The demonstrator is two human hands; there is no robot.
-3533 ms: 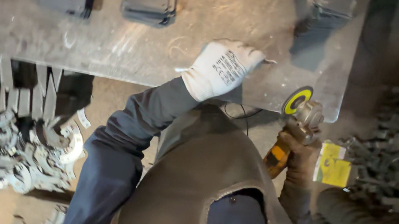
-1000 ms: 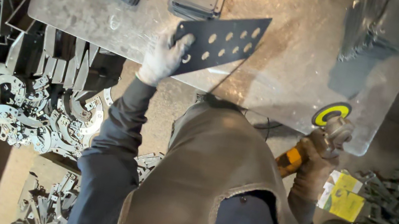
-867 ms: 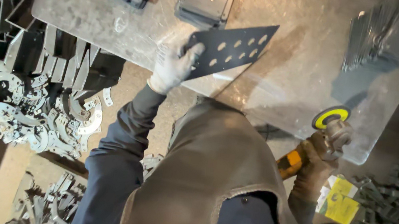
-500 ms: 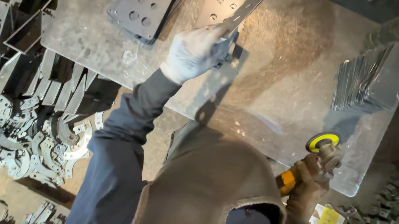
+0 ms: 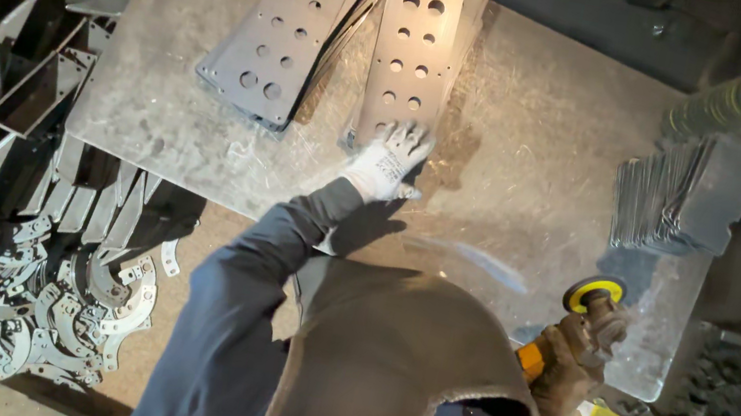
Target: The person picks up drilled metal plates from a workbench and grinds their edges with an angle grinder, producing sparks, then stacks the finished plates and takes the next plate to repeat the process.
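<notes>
Left hand (image 5: pixel 386 162), white-gloved and spread flat, presses the perforated steel plate (image 5: pixel 409 58) onto its stack mid-bench while my right hand (image 5: pixel 572 360) grips the angle grinder (image 5: pixel 588 307) at the bench's near edge, so I judge stacking nearly finished, needing release next.

Brightness: the steel table (image 5: pixel 200 137) was well lit in warm light, while the top right corner and the far left edge sank almost to black.
Light source: it seemed to come from above and somewhat behind me.
Shadows: my left hand (image 5: pixel 387 162) threw a short dark shadow onto the table beside my sleeve; the stack of thin plates (image 5: pixel 688 193) cast one toward me.
Glare: none harsh, only a dull sheen on the perforated plate (image 5: pixel 410 53).
Sharpness: the centre was crisp; my right hand (image 5: pixel 572 360) looked soft and dim.
Distortion: the table's edges leaned outward with wide-angle stretch.
</notes>
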